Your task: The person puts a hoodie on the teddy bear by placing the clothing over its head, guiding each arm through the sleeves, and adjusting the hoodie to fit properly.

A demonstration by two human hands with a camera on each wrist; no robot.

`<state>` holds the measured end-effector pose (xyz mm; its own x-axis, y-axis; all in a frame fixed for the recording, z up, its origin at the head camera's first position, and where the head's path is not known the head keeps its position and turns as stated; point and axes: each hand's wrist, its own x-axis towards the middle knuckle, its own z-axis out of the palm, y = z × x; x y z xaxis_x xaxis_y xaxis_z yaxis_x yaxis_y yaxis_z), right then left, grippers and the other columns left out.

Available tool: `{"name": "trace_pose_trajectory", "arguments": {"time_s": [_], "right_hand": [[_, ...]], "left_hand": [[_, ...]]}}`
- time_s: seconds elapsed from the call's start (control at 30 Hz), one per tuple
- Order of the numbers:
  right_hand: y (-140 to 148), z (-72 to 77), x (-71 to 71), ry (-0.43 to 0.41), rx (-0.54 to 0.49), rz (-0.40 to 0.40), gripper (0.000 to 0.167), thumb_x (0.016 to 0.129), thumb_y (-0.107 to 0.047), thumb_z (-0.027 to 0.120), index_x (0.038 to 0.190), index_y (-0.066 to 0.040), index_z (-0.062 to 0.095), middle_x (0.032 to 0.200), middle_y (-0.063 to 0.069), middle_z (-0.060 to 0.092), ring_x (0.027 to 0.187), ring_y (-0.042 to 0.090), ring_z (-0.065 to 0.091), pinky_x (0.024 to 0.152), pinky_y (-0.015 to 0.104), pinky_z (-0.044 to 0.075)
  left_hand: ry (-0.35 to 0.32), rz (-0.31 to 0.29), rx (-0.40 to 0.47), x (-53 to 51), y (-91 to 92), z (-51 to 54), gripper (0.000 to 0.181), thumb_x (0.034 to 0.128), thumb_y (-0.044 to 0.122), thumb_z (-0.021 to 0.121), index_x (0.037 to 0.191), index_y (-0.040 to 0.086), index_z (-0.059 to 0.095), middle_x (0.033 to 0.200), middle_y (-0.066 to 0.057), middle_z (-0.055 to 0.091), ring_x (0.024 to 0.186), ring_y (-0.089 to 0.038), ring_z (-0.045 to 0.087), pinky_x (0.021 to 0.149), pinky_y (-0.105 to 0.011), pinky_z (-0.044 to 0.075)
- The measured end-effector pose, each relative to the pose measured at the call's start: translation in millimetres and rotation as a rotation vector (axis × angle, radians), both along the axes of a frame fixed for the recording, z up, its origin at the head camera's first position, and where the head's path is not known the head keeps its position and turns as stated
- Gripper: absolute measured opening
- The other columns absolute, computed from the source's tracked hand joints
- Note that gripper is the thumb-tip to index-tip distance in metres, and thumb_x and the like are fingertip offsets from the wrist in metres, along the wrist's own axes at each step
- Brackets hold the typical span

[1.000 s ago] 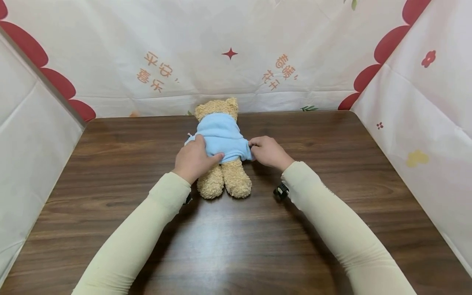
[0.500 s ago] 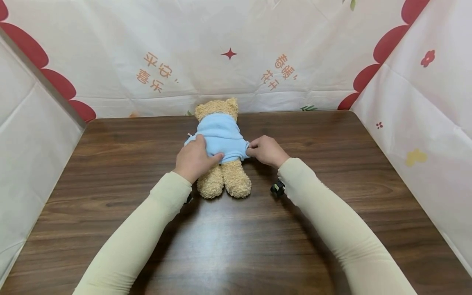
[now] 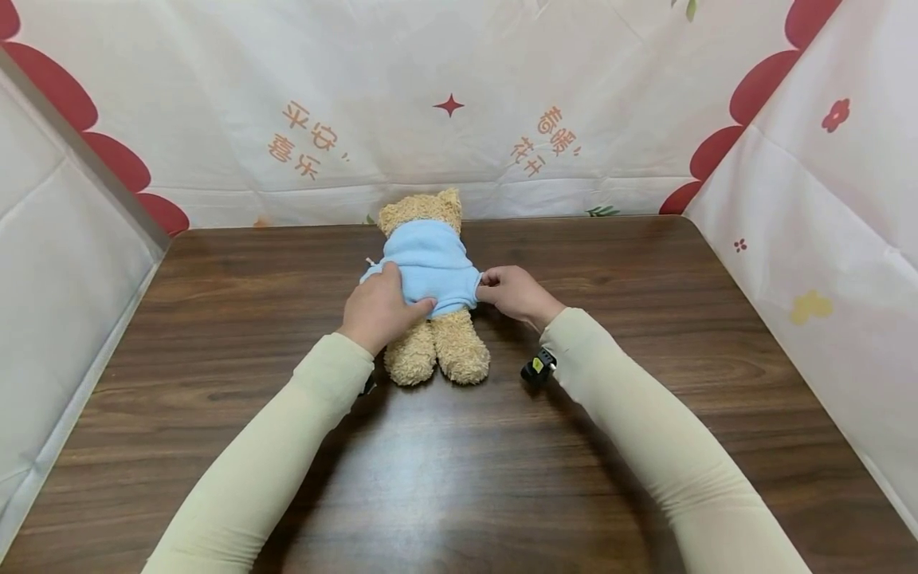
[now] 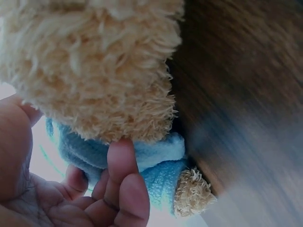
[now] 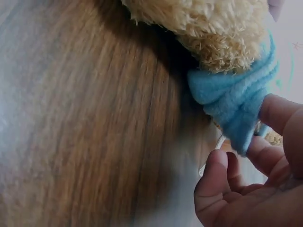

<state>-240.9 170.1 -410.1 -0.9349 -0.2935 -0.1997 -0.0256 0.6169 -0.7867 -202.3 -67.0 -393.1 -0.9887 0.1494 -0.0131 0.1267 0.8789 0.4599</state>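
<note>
A fuzzy tan teddy bear (image 3: 462, 348) lies on the table with its head toward the back wall; no face shows. It wears a light blue shirt (image 3: 426, 243). My left hand (image 3: 376, 309) holds the bear at its lower left side, thumb laid over the shirt's hem. In the left wrist view, a furry paw (image 4: 191, 191) pokes out of one blue sleeve (image 4: 161, 187). My right hand (image 3: 522, 295) pinches the opposite sleeve's end (image 5: 244, 135) between thumb and fingers. No paw shows clearly at that sleeve's opening.
The bear rests on a dark wood-grain table (image 3: 416, 478), close to its back edge. White printed cloth (image 3: 445, 48) hangs behind and along both sides. A thin whitish cord (image 5: 220, 142) shows near the right hand.
My right hand has shifted slightly left, toward the bear, and the sleeve it pinches sticks out less. The left hand and the bear's body stay in place.
</note>
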Motion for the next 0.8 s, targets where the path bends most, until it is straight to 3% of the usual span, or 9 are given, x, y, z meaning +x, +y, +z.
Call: {"name": "trace_pose_trajectory", "arguments": {"time_s": [0.13, 0.4, 0.57, 0.8], "right_hand": [[-5, -0.5, -0.8, -0.025, 0.003, -0.007, 0.025, 0.096, -0.017, 0.058, 0.074, -0.006, 0.053, 0.069, 0.005, 0.049, 0.06, 0.02, 0.044, 0.062, 0.034, 0.039], [-9, -1.3, -3.4, -0.107, 0.011, -0.056, 0.032, 0.094, -0.013, 0.053, 0.065, -0.013, 0.039, 0.057, -0.001, 0.034, 0.05, 0.017, 0.03, 0.056, 0.032, 0.033], [-1, 1.9, -2.5, -0.07, 0.029, -0.091, 0.032, 0.094, -0.015, 0.052, 0.063, -0.014, 0.04, 0.057, 0.0, 0.037, 0.052, 0.02, 0.034, 0.057, 0.034, 0.034], [10, 6.9, -3.9, -0.036, 0.039, -0.147, 0.027, 0.091, -0.016, 0.053, 0.065, -0.01, 0.048, 0.061, 0.008, 0.049, 0.061, 0.029, 0.046, 0.059, 0.035, 0.038]], "left_hand": [[-0.005, -0.008, -0.024, -1.1, -0.5, 0.1, 0.077, 0.0876, 0.056, 0.067, 0.126, -0.007, 0.048, 0.099, -0.023, 0.064, 0.094, -0.039, 0.065, 0.078, -0.052, 0.051], [-0.032, -0.003, -0.017, -0.9, 2.1, -1.9, 0.078, 0.0872, 0.055, 0.067, 0.13, -0.006, 0.044, 0.095, -0.019, 0.063, 0.088, -0.036, 0.064, 0.073, -0.05, 0.052], [0.013, 0.016, -0.023, -0.9, 4.4, -7.6, 0.062, 0.0856, 0.047, 0.068, 0.116, -0.001, 0.044, 0.082, -0.015, 0.06, 0.07, -0.031, 0.061, 0.062, -0.048, 0.05], [0.015, 0.022, -0.071, -1.6, 5.9, -8.2, 0.059, 0.0844, 0.045, 0.067, 0.115, 0.0, 0.043, 0.079, -0.013, 0.059, 0.07, -0.031, 0.061, 0.061, -0.048, 0.05]]}}
